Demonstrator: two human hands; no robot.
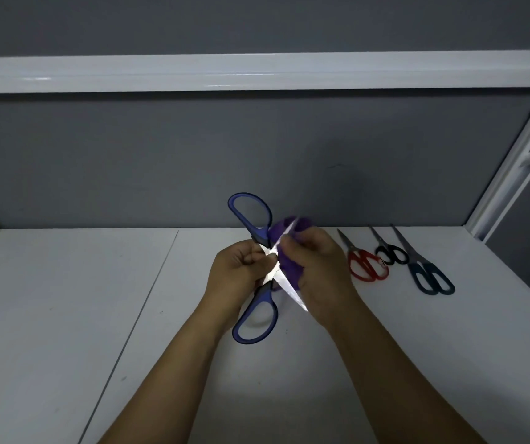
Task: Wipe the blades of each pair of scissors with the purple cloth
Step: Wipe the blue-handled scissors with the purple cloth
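Blue-handled scissors [259, 302] splayed open at frame centre, left hand [235, 274] pinching them near the pivot, right hand [321, 270] fingers bunching purple cloth [290, 270], seemingly round upper blade, three spare scissors [391, 254] right on surface [65, 315]

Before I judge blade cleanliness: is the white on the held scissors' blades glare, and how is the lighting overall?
Head view: yes, glare whitens the blades of the blue-handled scissors, hiding their surface; otherwise dim, the purple cloth dark in the right hand.

There are four pairs of scissors: one blue-handled pair [264, 297] mid-scene, and at the right one red-handled pair [368, 265], one black-handled pair [391, 254], one teal-handled pair [425, 267]. There is one purple cloth [290, 266].
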